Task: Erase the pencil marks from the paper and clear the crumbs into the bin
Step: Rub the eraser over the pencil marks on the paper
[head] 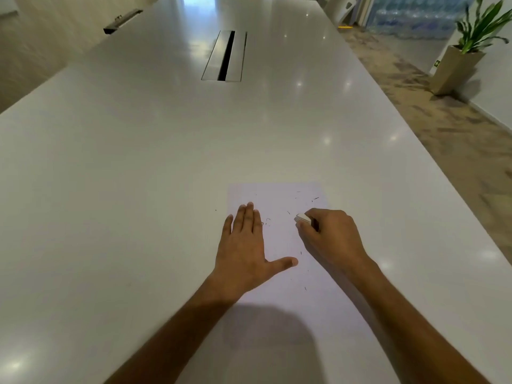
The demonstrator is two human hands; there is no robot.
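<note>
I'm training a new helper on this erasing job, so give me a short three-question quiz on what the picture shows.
1. True or false: the left hand lies flat on the paper.
2. What does the right hand grip?
3. The dark crumbs lie: A) swept into one pile, B) scattered over the paper, C) on the floor.

Key: 1 true. 2 a white eraser. 3 B.

On a glossy white table, the left hand presses flat on a white paper sheet strewn with dark crumbs; the right hand grips a white eraser block.
</note>
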